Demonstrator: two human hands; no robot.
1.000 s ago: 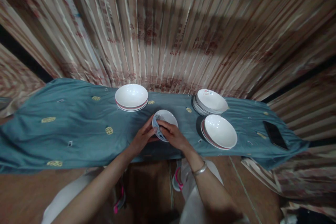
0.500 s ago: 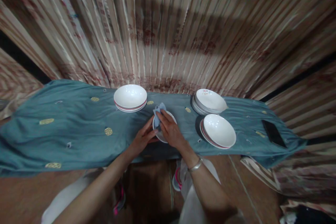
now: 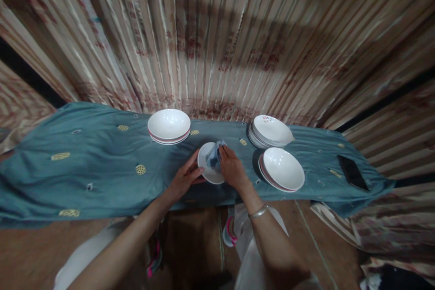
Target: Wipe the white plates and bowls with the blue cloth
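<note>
A white bowl is held above the front middle of the cloth-covered table. My left hand grips its left rim, thumb on the inner side and fingers underneath. In my right hand is a bluish cloth, pinched and pressed against the right part of the bowl's inside. The cloth is crumpled and covers part of the bowl. A silver bracelet circles my right wrist.
Stacked white bowls with a red band stand at the back left. To the right are a flower-patterned stack and another red-banded stack. A black phone lies far right on the teal tablecloth. Behind hangs a striped curtain.
My right hand and the cloth have moved right across the bowl, uncovering its left inner side. My left hand keeps its hold on the rim.
</note>
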